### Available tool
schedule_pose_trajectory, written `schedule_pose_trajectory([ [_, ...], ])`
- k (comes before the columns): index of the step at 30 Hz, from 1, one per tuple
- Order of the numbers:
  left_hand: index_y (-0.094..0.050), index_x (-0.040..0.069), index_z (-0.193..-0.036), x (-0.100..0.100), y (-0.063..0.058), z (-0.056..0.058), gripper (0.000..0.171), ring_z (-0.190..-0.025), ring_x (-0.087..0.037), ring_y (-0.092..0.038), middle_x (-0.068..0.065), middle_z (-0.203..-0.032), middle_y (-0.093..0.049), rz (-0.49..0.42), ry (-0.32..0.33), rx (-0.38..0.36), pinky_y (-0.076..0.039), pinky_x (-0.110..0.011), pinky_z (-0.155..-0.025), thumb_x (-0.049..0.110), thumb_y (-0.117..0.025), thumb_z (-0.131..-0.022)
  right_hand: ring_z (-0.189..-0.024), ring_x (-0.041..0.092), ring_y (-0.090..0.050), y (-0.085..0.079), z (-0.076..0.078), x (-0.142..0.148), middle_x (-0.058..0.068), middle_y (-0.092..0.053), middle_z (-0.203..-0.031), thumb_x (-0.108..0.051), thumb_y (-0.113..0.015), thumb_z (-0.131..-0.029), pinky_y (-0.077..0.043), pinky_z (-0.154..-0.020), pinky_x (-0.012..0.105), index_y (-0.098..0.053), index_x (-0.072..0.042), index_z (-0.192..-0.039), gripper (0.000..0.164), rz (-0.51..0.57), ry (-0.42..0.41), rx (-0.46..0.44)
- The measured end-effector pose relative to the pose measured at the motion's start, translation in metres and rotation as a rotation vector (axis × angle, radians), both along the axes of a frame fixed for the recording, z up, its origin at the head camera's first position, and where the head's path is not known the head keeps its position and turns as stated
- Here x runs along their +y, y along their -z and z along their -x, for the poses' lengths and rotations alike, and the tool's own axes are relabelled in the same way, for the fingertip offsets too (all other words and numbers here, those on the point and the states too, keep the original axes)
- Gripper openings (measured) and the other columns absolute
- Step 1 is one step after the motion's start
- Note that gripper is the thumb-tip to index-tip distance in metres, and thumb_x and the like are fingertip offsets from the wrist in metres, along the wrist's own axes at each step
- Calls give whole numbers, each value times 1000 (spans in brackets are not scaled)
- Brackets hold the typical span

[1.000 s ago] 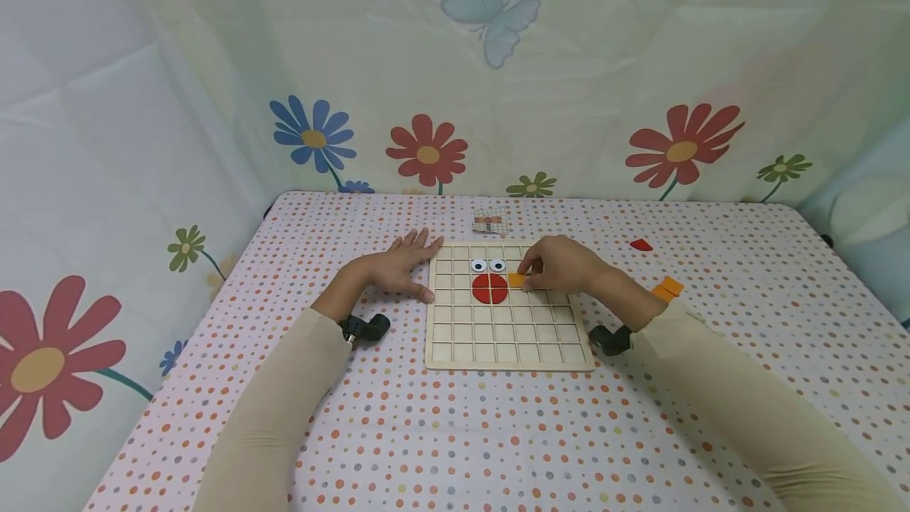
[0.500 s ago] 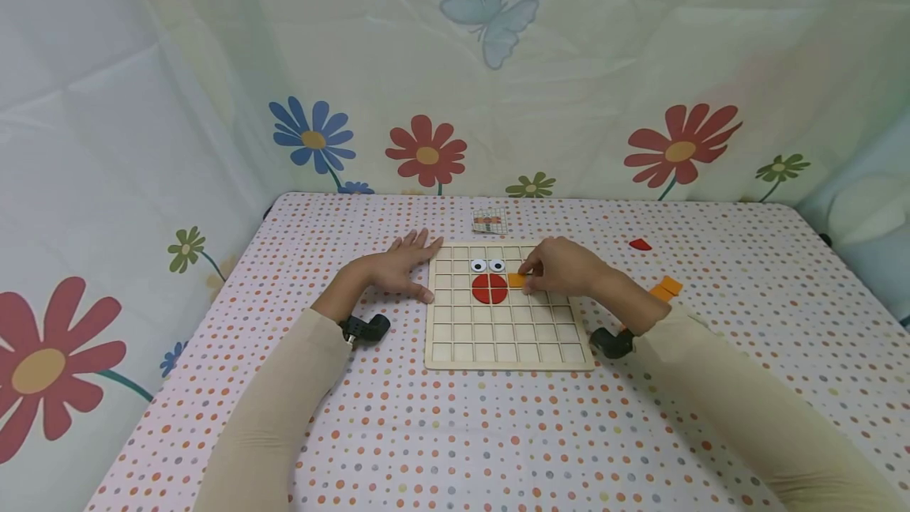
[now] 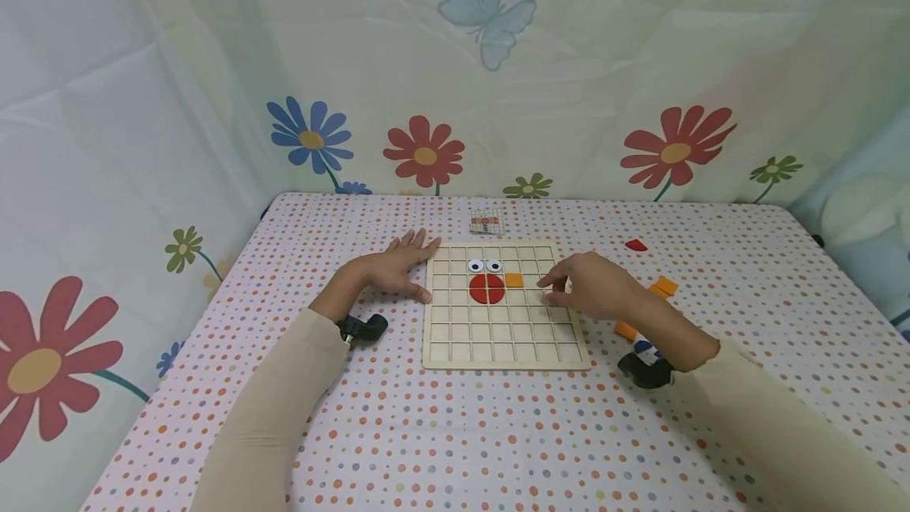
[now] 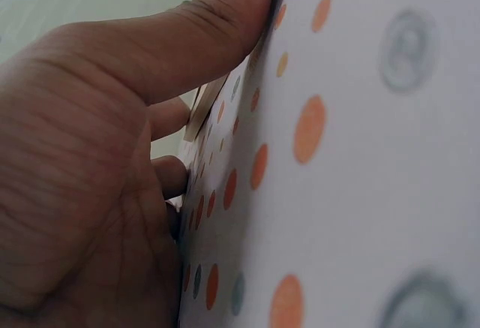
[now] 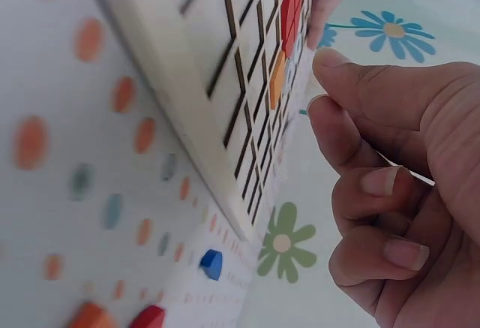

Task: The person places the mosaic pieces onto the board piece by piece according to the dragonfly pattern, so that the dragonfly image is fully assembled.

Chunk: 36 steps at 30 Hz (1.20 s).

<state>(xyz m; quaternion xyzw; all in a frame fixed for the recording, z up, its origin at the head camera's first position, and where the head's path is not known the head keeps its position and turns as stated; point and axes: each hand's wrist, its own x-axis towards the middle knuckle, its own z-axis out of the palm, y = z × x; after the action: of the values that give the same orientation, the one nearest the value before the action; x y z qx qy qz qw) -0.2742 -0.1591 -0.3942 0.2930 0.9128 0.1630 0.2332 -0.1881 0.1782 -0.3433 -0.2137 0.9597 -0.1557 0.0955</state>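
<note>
A pale wooden grid board (image 3: 505,330) lies on the table with two googly eyes (image 3: 485,266) set in its upper cells. Below them, red quarter-circle pieces (image 3: 478,295) form a disc, and an orange square tile (image 3: 514,280) lies in the cell to its upper right. My left hand (image 3: 394,267) rests along the board's left edge, fingers spread and thumb at the side. Over the board's right part is my right hand (image 3: 593,284), with nothing between thumb and index finger; in the right wrist view its other fingers (image 5: 379,257) curl loosely.
Behind the board lies a small printed card (image 3: 486,221) with a grid picture. Right of the board are a red piece (image 3: 636,245), orange tiles (image 3: 664,287) and another orange piece (image 3: 626,330). A blue piece (image 5: 212,265) shows in the right wrist view.
My right hand has let go of the orange square tile and moved right and slightly toward me. The tile stays on the board beside the red disc. My left hand has kept its place.
</note>
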Motion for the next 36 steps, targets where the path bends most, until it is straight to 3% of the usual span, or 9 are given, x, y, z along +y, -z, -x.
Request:
schedule_pose_trajectory([
  [4, -1, 19, -160, 1, 1, 0, 107, -153, -31, 17, -13, -165, 14, -2, 2, -2, 9, -49, -125, 50, -71, -85, -67, 11, -51, 5, -12, 11, -2, -74, -91, -25, -75, -88, -42, -57, 25, -76, -11, -111, 27, 34, 52, -2],
  [9, 0, 20, -160, 2, 6, 1, 108, -153, -31, 18, -12, -165, 15, -7, 9, -7, 8, -50, -125, 51, -71, -85, -56, 13, -48, 12, -26, 28, -5, -67, -81, -27, -73, -89, -41, -44, 27, -76, -10, -111, 27, 90, 107, 13],
  [14, 0, 21, -160, 2, 9, 1, 108, -153, -31, 17, -12, -165, 15, -11, 8, -7, 8, -50, -124, 51, -71, -85, -53, 13, -46, 10, -30, 38, -4, -66, -80, -24, -71, -91, -38, -42, 27, -76, -10, -111, 25, 126, 122, 35],
  [21, 0, 20, -160, 0, 8, -1, 108, -153, -31, 18, -12, -165, 15, -8, -5, -14, 9, -50, -124, 50, -72, -85, -57, 15, -47, 1, -22, 60, 1, -68, -82, -23, -71, -91, -39, -45, 27, -76, -6, -109, 26, 133, 172, 101],
  [26, 1, 22, -160, -1, 6, -1, 109, -153, -30, 18, -11, -165, 15, 6, -13, -4, 9, -49, -125, 51, -72, -84, -65, 19, -49, -1, -11, 85, 8, -69, -88, -24, -69, -91, -41, -47, 28, -72, -3, -115, 32, 108, 267, 90],
  [31, 1, 22, -160, -1, 4, 0, 109, -152, -30, 19, -11, -165, 16, 6, -9, -3, 9, -50, -124, 51, -73, -84, -72, 22, -51, 6, 0, 113, 14, -67, -92, -25, -68, -91, -44, -51, 29, -69, 0, -117, 36, 94, 337, 49],
  [36, 0, 21, -160, 0, 4, 0, 109, -152, -32, 18, -12, -165, 15, -4, 6, 2, 9, -51, -124, 51, -72, -84, -71, 21, -51, 16, 6, 139, 13, -65, -89, -24, -67, -91, -41, -54, 29, -68, 2, -117, 37, 69, 349, 28],
])
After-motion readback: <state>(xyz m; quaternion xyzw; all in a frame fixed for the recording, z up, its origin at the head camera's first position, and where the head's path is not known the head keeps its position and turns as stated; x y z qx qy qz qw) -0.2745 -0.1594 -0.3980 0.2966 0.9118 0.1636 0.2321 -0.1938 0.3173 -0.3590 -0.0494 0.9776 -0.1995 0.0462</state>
